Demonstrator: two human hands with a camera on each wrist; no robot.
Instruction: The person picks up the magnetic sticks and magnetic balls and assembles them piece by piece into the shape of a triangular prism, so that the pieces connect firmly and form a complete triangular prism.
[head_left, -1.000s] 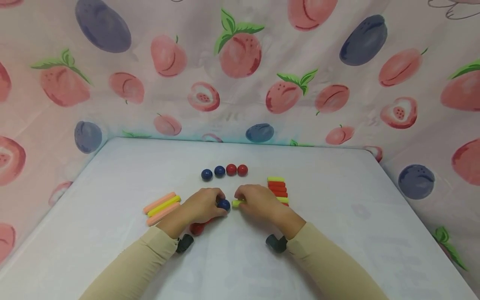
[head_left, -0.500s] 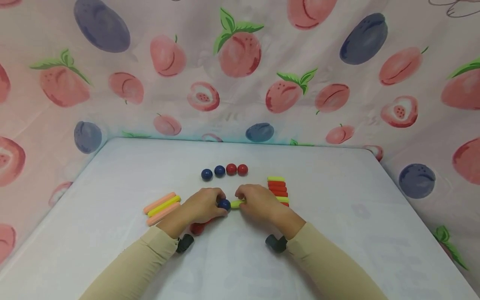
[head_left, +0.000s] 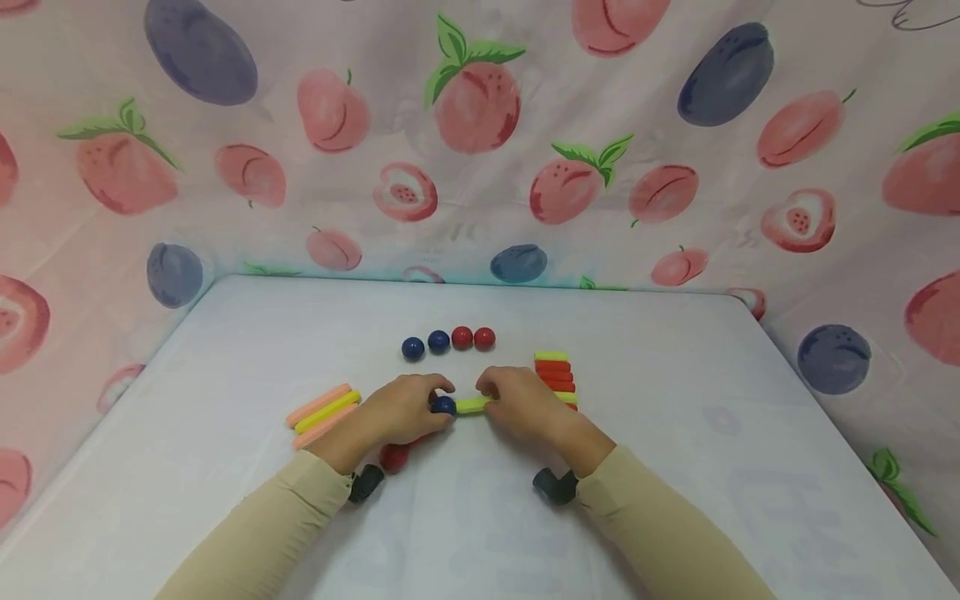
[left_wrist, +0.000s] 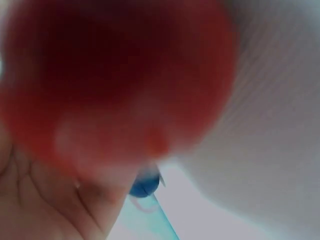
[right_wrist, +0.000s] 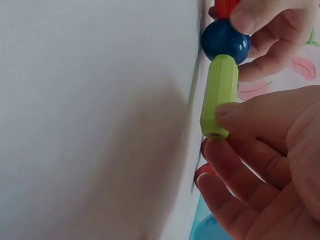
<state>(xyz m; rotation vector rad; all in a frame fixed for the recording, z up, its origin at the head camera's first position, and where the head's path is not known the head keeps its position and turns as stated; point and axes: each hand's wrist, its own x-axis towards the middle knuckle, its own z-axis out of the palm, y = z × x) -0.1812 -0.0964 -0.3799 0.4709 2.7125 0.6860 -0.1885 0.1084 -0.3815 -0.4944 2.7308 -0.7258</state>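
Near the middle of the table in the head view, my left hand [head_left: 405, 408] holds a dark blue ball [head_left: 443, 405] between thumb and fingers. A red stick [right_wrist: 226, 8] runs from the ball under that hand, with a red ball [head_left: 393, 458] at the near end, large and blurred in the left wrist view. My right hand [head_left: 525, 404] pinches a yellow-green stick [right_wrist: 220, 90] between thumb and fingers. Its far end presses against the blue ball, in line with the red stick, and the end near my fingers shows a small hole.
Behind the hands, blue balls [head_left: 413, 348] and red balls [head_left: 462, 337] stand in a row. Peach and yellow sticks [head_left: 327, 412] lie at the left. Red and yellow-green sticks [head_left: 553, 367] are stacked side by side at the right. A fruit-print cloth [head_left: 480, 200] hangs behind the table.
The yellow-green stick started slightly apart from the blue ball and now meets it. More of the stick shows between the hands, and the ball has shifted slightly left.
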